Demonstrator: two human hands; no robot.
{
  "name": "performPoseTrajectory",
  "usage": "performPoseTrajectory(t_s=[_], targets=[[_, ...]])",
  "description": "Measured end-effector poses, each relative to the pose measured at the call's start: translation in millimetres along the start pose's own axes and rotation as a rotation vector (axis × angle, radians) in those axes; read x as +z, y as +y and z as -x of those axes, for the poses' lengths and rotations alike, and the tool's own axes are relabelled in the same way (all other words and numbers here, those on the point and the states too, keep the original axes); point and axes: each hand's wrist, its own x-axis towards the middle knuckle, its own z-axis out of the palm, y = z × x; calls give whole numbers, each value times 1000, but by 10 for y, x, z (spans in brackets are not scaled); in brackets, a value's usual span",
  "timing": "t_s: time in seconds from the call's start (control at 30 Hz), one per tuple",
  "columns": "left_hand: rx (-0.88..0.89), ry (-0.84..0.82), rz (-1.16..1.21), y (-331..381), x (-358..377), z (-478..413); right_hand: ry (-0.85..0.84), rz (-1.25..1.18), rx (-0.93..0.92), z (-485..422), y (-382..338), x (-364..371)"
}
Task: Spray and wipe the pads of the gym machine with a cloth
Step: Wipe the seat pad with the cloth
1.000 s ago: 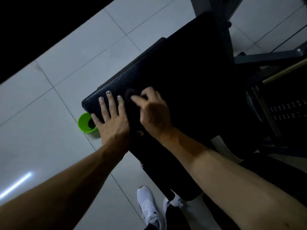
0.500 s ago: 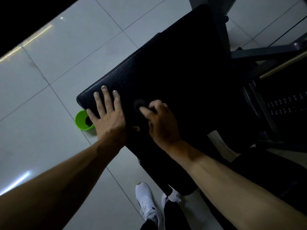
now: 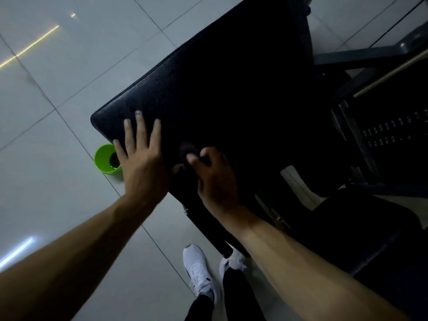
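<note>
1. The left hand [image 3: 141,163] is laid flat on the near-left corner of the black pad [image 3: 231,77], its fingers [image 3: 141,128] straight and spread apart.
2. The right hand [image 3: 215,179] is curled, and a dark bunched cloth [image 3: 188,148] is pinched under its fingertips [image 3: 193,157]. The cloth is hard to tell from the pad in this light.
3. The pad's long axis runs away from both sets of fingertips, up and to the right. Most of its surface lies beyond the right fingers, so the coming strokes are judged to belong to the right hand, which is nearer.
4. A green cup [image 3: 104,158] is seen on the floor [image 3: 58,100], just beside the left little finger.
5. Against a second ago, the right fingertips and cloth have been drawn back towards the pad's near edge, behind the left fingertips. The left hand has been kept on the same corner.
</note>
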Motion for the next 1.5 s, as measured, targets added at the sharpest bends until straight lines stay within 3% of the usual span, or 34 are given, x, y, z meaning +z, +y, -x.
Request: performPoseTrajectory(t_s=[0.07, 0.13, 0.23, 0.3, 0.37, 0.53, 0.63, 0.7, 0.83, 0.9, 1.0, 1.1, 1.17, 1.33, 1.43, 1.5], targets=[[102, 21, -5, 28, 101, 219, -87, -5, -107, 122, 90, -37], [161, -60, -51, 66, 206, 406, -50, -15, -87, 25, 342, -177], [148, -91, -75, 124, 316, 480, 151, 121, 105, -206, 877, -457], [130, -88, -82, 165, 356, 456, 232, 75, 343, -310, 1073, -545], [114, -92, -90, 196, 366, 441, 249, -25, 448, -268, 898, -462], [102, -89, -119, 210, 382, 447, 21, -4, 78, 390, 196, -90], [95, -108, -114, 226, 383, 438, -77, 13, -70, 428, 431, -257], [95, -127, -96, 232, 384, 437, 59, 45, 45, 329, 802, -377], [98, -126, -65, 238, 373, 457, 253, -30, 480, 227, 1173, -498], [96, -110, -53, 248, 379, 463, 230, -77, 462, 343, 880, -335], [91, -85, -22, 279, 396, 529, 57, -72, 262, 741, 339, -134], [165, -97, -13, 347, 460, 672, -52, -52, 75, 916, 391, -185], [216, -110, -62, 366, 534, 753, 16, -21, 110, 828, 704, -253], [240, -108, -95, 359, 614, 763, 319, -96, 508, 516, 1298, -410], [232, -108, -103, 377, 614, 756, 315, -121, 484, 656, 988, -221], [226, -104, -116, 386, 609, 762, 201, -63, 381, 949, 706, -64]])
